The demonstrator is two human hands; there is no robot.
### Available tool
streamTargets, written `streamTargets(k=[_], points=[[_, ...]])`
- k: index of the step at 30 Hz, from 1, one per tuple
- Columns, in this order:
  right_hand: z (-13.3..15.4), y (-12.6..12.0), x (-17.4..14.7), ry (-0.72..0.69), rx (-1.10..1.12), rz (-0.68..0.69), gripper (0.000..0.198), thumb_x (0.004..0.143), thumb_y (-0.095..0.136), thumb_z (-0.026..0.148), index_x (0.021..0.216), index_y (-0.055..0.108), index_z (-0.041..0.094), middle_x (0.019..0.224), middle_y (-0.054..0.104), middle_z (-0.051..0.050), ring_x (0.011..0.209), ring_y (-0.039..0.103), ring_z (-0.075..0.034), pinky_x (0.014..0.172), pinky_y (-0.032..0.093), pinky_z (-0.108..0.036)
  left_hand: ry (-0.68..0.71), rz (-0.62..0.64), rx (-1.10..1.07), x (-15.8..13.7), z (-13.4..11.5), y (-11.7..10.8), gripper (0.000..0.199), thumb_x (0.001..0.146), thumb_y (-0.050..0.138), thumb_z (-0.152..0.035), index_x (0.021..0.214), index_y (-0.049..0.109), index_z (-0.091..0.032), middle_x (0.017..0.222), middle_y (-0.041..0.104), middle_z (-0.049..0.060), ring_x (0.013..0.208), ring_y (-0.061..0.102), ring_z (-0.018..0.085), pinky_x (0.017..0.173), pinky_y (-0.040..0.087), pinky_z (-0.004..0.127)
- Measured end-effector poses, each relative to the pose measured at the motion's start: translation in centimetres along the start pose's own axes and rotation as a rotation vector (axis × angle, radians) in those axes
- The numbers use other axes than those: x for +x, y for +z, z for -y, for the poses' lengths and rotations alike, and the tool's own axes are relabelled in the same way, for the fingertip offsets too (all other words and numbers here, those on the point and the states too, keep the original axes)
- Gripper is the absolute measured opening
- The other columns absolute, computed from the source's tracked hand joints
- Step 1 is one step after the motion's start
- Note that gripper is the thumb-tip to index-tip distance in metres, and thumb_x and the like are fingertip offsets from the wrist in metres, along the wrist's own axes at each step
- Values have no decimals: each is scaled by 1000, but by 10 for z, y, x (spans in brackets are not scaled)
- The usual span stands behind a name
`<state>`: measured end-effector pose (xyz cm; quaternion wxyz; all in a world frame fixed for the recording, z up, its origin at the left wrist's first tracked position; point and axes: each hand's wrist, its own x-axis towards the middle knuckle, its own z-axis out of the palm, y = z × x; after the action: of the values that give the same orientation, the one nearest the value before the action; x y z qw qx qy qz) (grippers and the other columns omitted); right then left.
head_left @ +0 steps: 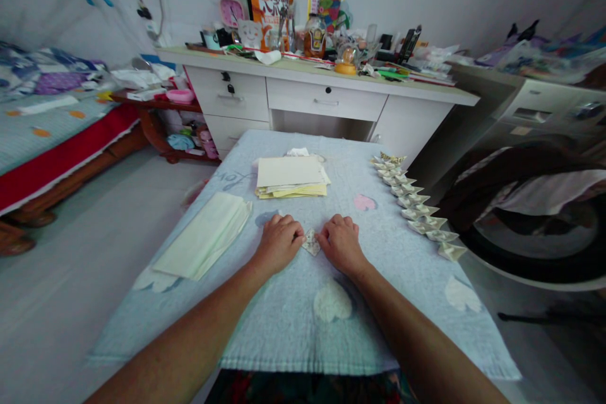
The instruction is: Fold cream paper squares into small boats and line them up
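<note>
A small folded piece of printed paper [311, 243] lies between my hands over the middle of the cloth-covered table. My left hand [283, 241] pinches its left corner, fingers curled. At the right corner, my right hand [341, 242] is closed the same way, thumb and fingertips at the paper's edge. A row of folded paper boats [416, 210] runs along the table's right side. Beyond my hands sits a stack of cream and yellow paper sheets [290, 173]. Left of my hands lies a pile of long pale green sheets [204, 235].
Light blue cloth with heart patterns covers the table [284, 334]. Behind it stands a white desk [326, 98] crowded with jars, a pink clock [231, 12] and an orange bag [269, 0]. A washing machine [534, 139] is at right, a bed [61, 126] at left.
</note>
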<state>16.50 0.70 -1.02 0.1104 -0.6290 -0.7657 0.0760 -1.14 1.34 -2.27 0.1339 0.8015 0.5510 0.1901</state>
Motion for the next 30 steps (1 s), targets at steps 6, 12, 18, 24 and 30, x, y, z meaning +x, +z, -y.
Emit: streamTargets(k=[6,12,18,24,30], points=[[1,-2,0,6,-19,17,25,88,54,41,81,65,19,97,57,-8,96,45,-23,80,30,-34,9,-19,-36,0,-1,0,12,81,58,-25,90,65,-23,94,61,3,96,48,24,83,36,38],[0,-1,1,3,-31,18,25,89,53,40,82,65,20,97,57,-8,96,45,-23,80,31,-34,169,38,-143,1,-3,-2,34,85,47,-14,108,67,-28,99,62,4,97,48,21,89,37,37],[-1,-2,0,-2,-5,16,24,89,54,40,81,65,20,96,56,-8,95,45,-23,79,30,-34,154,45,-145,3,-2,-1,29,89,47,-23,105,70,-27,96,63,4,94,50,20,88,38,36],[1,-1,-3,-12,-14,-1,31,84,57,51,83,63,20,96,54,-8,96,44,-24,80,30,-35,134,39,-130,4,-1,1,25,87,52,-25,104,70,-28,95,62,4,94,51,20,87,39,35],[3,-2,-4,33,-53,-18,35,81,59,54,90,60,20,100,53,-8,95,44,-25,79,31,-36,114,43,-112,5,1,2,25,84,56,-23,104,70,-29,96,61,4,96,50,21,87,38,35]])
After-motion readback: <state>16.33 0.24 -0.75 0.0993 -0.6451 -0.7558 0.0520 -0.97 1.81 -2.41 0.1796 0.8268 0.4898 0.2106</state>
